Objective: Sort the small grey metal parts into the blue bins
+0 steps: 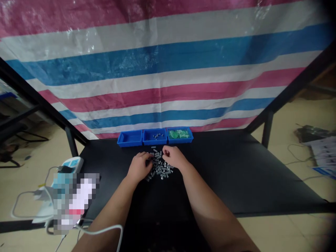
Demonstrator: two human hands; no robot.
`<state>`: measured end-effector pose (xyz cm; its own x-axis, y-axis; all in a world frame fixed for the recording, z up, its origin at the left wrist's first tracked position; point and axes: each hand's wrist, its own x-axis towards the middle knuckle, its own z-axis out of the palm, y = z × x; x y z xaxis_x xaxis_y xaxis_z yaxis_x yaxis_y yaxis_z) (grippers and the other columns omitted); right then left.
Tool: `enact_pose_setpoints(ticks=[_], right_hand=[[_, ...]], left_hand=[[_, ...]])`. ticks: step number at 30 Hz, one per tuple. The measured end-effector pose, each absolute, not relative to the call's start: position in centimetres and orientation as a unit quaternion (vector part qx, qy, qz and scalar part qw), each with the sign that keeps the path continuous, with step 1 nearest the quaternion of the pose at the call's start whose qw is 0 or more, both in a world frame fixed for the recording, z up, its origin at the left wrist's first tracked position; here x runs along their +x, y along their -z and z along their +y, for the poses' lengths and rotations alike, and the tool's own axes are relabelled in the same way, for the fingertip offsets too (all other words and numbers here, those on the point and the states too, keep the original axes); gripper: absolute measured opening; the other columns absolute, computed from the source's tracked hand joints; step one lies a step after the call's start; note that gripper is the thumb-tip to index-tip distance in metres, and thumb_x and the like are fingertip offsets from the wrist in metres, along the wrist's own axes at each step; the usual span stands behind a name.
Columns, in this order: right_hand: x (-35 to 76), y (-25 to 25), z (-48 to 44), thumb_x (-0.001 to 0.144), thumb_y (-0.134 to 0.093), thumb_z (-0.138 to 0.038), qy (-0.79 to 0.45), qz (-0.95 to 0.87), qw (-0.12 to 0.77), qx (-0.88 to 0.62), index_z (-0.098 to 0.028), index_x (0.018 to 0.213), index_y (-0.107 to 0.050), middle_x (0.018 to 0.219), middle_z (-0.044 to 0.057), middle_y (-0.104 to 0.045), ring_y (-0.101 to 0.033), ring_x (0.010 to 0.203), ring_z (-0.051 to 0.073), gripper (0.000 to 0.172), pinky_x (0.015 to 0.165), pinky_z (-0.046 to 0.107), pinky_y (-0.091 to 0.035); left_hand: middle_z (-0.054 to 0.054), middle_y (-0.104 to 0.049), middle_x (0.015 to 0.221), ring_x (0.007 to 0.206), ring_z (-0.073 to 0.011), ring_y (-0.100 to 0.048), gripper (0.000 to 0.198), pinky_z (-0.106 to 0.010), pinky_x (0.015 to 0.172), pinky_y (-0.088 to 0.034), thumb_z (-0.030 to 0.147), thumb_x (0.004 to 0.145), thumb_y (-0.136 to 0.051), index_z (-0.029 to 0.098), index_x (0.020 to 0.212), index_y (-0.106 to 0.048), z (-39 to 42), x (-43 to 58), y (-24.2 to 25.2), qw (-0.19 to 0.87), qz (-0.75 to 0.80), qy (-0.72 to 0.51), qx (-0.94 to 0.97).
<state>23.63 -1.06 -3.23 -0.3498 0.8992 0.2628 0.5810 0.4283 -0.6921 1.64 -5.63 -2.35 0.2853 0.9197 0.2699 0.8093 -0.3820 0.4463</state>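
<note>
Seen from the head, the left hand [139,167] and right hand [174,156] curl at opposite edges of a loose pile of grey metal pieces [160,167], their long axes pointing every way, though any pinched piece is hidden.

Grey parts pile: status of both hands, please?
Left hand at pile's left edge, right hand above it; fingers pinched, hold unclear. Grey parts pile on black table, blue bins beyond.
</note>
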Motion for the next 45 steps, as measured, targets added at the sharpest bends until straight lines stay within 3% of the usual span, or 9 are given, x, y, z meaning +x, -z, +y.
enact_pose_setpoints(ticks=[6, 11, 15, 19, 22, 27, 35, 41, 45], right_hand=[[22.7, 2.5, 0.7, 0.076, -0.057, -0.017, -0.255, -0.751, 0.391, -0.467, -0.021, 0.08, -0.062, 0.064, -0.004, -0.06, -0.054, 0.057, 0.011, 0.008, 0.06, 0.022, -0.04], [21.0, 1.4, 3.6, 0.079, -0.061, -0.022, -0.28, -0.715, 0.443, -0.463, -0.019, 0.108, -0.067, 0.091, 0.004, -0.072, -0.064, 0.068, 0.014, 0.03, 0.067, 0.025, -0.049], [21.4, 1.0, 3.1, 0.081, -0.06, -0.02, -0.235, -0.738, 0.387, -0.5, -0.02, 0.105, -0.069, 0.085, 0.002, -0.071, -0.06, 0.064, 0.013, 0.025, 0.065, 0.025, -0.047], [23.0, 0.9, 0.6, 0.076, -0.062, -0.013, -0.241, -0.8, 0.246, -0.491, -0.023, 0.086, -0.071, 0.074, -0.002, -0.068, -0.059, 0.065, 0.013, 0.016, 0.063, 0.023, -0.041], [23.6, 1.0, -0.3, 0.071, -0.07, -0.014, -0.222, -0.823, 0.176, -0.492, -0.024, 0.081, -0.073, 0.078, -0.001, -0.069, -0.06, 0.071, 0.014, 0.014, 0.064, 0.024, -0.04], [22.8, 1.4, -0.2, 0.073, -0.079, -0.028, -0.202, -0.821, 0.124, -0.52, -0.026, 0.082, -0.077, 0.085, 0.001, -0.071, -0.062, 0.075, 0.016, 0.01, 0.063, 0.025, -0.039], [22.3, 2.0, -0.2, 0.072, -0.078, -0.019, -0.207, -0.799, 0.106, -0.554, -0.028, 0.07, -0.075, 0.074, 0.0, -0.073, -0.064, 0.068, 0.017, 0.01, 0.057, 0.026, -0.035], [22.4, 2.1, -0.5, 0.071, -0.075, -0.016, -0.191, -0.793, 0.144, -0.561, -0.027, 0.069, -0.072, 0.071, -0.001, -0.072, -0.063, 0.065, 0.016, 0.011, 0.058, 0.026, -0.036], [21.3, 1.9, 0.6, 0.085, -0.067, -0.026, -0.222, -0.748, 0.342, -0.523, -0.023, 0.081, -0.073, 0.075, 0.001, -0.073, -0.066, 0.068, 0.016, 0.007, 0.066, 0.025, -0.047]], left_hand=[[-0.004, -0.07, 0.111, 0.103, -0.0272, -0.063, 0.021, -0.039, 0.086, -0.045, 0.032, 0.086, -0.067, 0.029, 0.106, -0.073, -6.2, 1.3, 1.8, 0.113, 0.572, -0.186, 0.791], [-0.004, -0.07, 0.108, 0.1, -0.0256, -0.061, 0.018, -0.038, 0.085, -0.043, 0.035, 0.09, -0.064, 0.029, 0.102, -0.075, -6.5, 0.9, 2.2, 0.12, 0.58, -0.179, 0.786], [-0.004, -0.069, 0.106, 0.1, -0.0251, -0.059, 0.016, -0.038, 0.084, -0.041, 0.034, 0.09, -0.063, 0.032, 0.1, -0.075, -6.7, 1.1, 2.4, 0.125, 0.576, -0.186, 0.787], [-0.004, -0.068, 0.106, 0.1, -0.0254, -0.058, 0.018, -0.038, 0.083, -0.041, 0.032, 0.088, -0.064, 0.033, 0.103, -0.075, -6.9, 1.4, 2.3, 0.129, 0.573, -0.186, 0.787], [-0.004, -0.069, 0.107, 0.101, -0.0262, -0.058, 0.022, -0.039, 0.083, -0.041, 0.031, 0.085, -0.066, 0.032, 0.106, -0.073, -7.0, 1.5, 2.2, 0.128, 0.569, -0.177, 0.793], [-0.003, -0.071, 0.103, 0.099, -0.0247, -0.059, 0.017, -0.038, 0.086, -0.044, 0.025, 0.086, -0.063, 0.028, 0.1, -0.073, -6.7, 1.4, 2.9, 0.149, 0.568, -0.206, 0.783], [-0.004, -0.073, 0.096, 0.093, -0.0243, -0.061, 0.016, -0.038, 0.087, -0.047, 0.018, 0.085, -0.062, 0.024, 0.096, -0.07, -6.1, 1.1, 4.2, 0.164, 0.549, -0.263, 0.776], [-0.005, -0.072, 0.095, 0.092, -0.0232, -0.062, 0.019, -0.037, 0.085, -0.049, 0.014, 0.088, -0.057, 0.023, 0.098, -0.07, -6.0, 1.0, 4.3, 0.163, 0.553, -0.285, 0.766], [-0.005, -0.072, 0.097, 0.095, -0.0229, -0.063, 0.018, -0.037, 0.087, -0.049, 0.014, 0.089, -0.057, 0.022, 0.099, -0.069, -6.0, 0.7, 4.6, 0.164, 0.549, -0.309, 0.759]])
